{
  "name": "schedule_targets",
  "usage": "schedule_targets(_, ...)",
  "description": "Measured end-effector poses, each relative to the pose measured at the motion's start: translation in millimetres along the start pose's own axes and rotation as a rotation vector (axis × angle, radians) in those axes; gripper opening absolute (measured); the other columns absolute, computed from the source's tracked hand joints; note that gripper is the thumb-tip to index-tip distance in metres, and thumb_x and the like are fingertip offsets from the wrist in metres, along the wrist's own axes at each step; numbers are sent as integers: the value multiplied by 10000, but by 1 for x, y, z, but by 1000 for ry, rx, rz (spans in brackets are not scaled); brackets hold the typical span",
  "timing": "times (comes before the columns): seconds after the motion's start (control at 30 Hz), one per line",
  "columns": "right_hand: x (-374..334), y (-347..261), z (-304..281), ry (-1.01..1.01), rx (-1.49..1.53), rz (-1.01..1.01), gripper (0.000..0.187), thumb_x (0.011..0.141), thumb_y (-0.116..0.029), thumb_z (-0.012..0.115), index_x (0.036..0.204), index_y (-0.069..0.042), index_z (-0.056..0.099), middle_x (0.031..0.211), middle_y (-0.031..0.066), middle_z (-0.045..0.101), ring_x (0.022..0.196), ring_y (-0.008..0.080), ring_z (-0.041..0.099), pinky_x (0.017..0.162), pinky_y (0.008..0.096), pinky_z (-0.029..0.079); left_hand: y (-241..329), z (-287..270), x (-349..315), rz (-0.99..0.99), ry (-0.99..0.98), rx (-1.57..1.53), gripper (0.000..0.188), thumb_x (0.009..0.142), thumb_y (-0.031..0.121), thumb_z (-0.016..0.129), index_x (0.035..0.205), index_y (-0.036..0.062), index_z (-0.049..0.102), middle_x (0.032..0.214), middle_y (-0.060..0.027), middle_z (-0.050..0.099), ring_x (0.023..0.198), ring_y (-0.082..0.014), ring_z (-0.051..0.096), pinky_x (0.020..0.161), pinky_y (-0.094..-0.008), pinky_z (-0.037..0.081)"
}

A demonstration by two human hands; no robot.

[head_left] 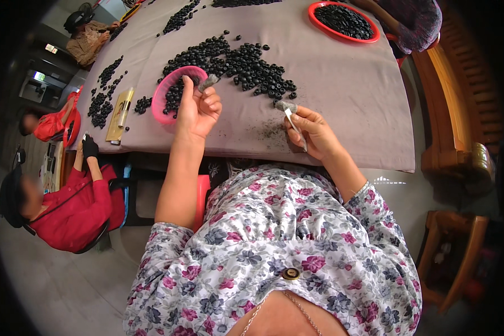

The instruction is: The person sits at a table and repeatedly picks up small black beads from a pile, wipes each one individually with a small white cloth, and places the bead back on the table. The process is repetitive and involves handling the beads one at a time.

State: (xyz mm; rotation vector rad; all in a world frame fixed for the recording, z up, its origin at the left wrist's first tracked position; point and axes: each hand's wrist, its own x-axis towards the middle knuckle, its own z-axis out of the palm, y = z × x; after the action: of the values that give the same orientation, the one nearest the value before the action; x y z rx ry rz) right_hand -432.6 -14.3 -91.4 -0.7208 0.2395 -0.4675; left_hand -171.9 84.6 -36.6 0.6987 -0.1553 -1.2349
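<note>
My left hand is raised at the near rim of a pink plastic basket. Its thumb and index finger stand apart with nothing visible between them, and the other fingers curl inward. A grey wrap covers the index fingertip. Closer to the table edge on the right, my right hand is closed on a thin white stick-like tool, with another grey wrap on a fingertip. Small black ring-like pieces lie in a heap beyond both hands, and some are inside the basket.
Dark crumbs are scattered on the tablecloth. A red tray of black pieces stands at the far right. Yellow packaging lies left of the basket. Other people sit along the left, one in a red top; another is at the far right.
</note>
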Motion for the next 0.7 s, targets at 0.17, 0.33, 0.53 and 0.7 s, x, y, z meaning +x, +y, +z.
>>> schedule_targets(0.17, 0, 1, 7, 83, -51, -106, 160, 952, -104, 542, 1066, 3, 581, 791, 43, 579, 591, 97, 527, 479, 207, 398, -48, -6, 13, 211, 29, 730, 284, 926, 354, 609, 846, 84, 573, 698, 5, 555, 557, -76, 482, 495, -220, 392)
schedule_targets(0.33, -1, 3, 7, 129, -51, -133, 177, 952, -101, 540, 1088, 6, 578, 786, 37, 575, 593, 91, 524, 491, 208, 398, -91, 12, 22, 490, -113, 1467, 272, 802, 255, 733, 828, 45, 562, 712, -76, 599, 560, -192, 550, 536, -344, 452)
schedule_targets(0.53, -1, 0, 10, 152, -70, -124, 173, 949, -105, 548, 1076, 5, 589, 795, 34, 587, 588, 90, 527, 485, 211, 401, -96, 26, 26, 614, -145, 1839, 302, 740, 222, 743, 792, 16, 529, 782, -102, 565, 742, -306, 579, 641, -420, 465)
schedule_targets(0.7, 0, 2, 6, 131, -93, -135, 160, 945, -108, 558, 1052, 5, 596, 795, 34, 589, 580, 88, 532, 484, 208, 403, -94, 21, 27, 670, -191, 1814, 252, 775, 194, 709, 808, 11, 539, 770, -97, 564, 687, -281, 581, 609, -384, 471)
